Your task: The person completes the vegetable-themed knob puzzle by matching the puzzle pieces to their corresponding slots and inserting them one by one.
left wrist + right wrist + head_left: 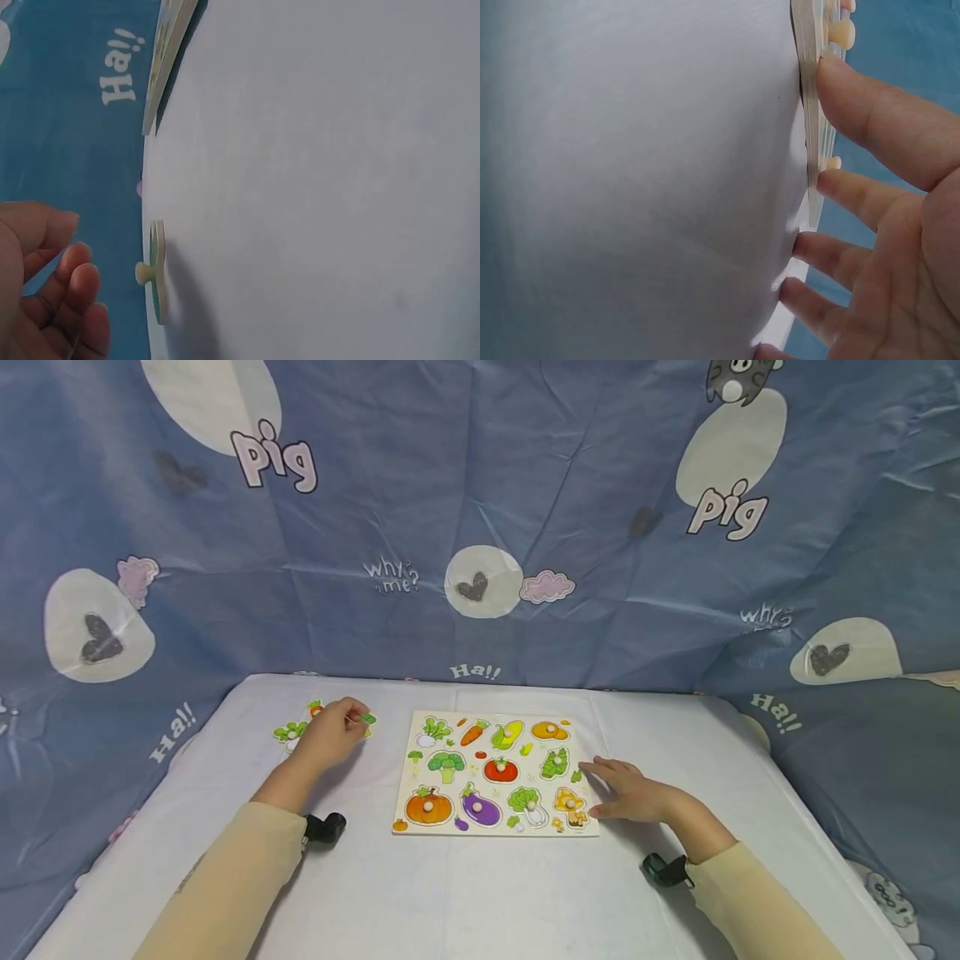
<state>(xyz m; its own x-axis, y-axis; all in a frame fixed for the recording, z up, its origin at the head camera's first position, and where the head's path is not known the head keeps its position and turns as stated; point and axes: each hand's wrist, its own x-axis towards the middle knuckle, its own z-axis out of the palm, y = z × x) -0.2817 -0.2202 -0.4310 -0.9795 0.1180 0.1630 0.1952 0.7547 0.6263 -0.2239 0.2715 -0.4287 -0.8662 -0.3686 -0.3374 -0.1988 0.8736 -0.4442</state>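
Observation:
A wooden vegetable puzzle board [465,777] lies on the white table, with knobbed pieces such as the pumpkin [420,810], eggplant [487,814] and tomato [510,770] in it. Left of the board, my left hand [330,735] hovers with loosely bent fingers beside a green puzzle piece [368,718]. In the left wrist view, a gap separates the fingertips [86,277] from that piece's knob [142,273], and nothing is between thumb and fingers. My right hand [626,789] is spread at the board's right edge, thumb and index fingertip right at the rim in the right wrist view.
More loose puzzle pieces, one of them leafy green [285,731], lie behind my left hand and are partly covered by it. A white cloth covers the table [480,893]. A blue printed curtain [420,510] hangs along the back and sides.

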